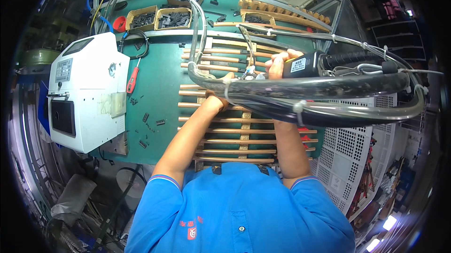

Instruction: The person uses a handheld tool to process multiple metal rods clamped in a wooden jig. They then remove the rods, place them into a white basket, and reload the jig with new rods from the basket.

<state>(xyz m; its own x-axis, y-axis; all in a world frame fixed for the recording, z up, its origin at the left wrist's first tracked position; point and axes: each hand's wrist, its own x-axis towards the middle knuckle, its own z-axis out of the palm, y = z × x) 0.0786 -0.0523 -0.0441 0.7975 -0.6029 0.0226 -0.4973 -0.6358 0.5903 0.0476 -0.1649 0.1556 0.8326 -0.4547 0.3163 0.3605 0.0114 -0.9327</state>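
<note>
My right hand [280, 64] is wrapped round a black electric screwdriver [305, 65] with a white label, lying roughly level. Its metal nose [250, 71] points left, over a row of copper-coloured rods. My left hand [217, 99] reaches in among the rods; a thick bundle of black and clear hoses [319, 88] passes in front and hides most of its fingers. The copper-coloured rods [249, 131] lie side by side across a slotted support [244, 136], several ending in red tips at the right.
At the left stands a white machine [89, 88]. Beside it, a red-handled screwdriver [133, 80] and small black parts [160, 122] lie on the green bench [155, 93]. Cardboard boxes of black parts [173, 19] and a red cup [119, 24] are at the back. White perforated crates [345, 145] stand right.
</note>
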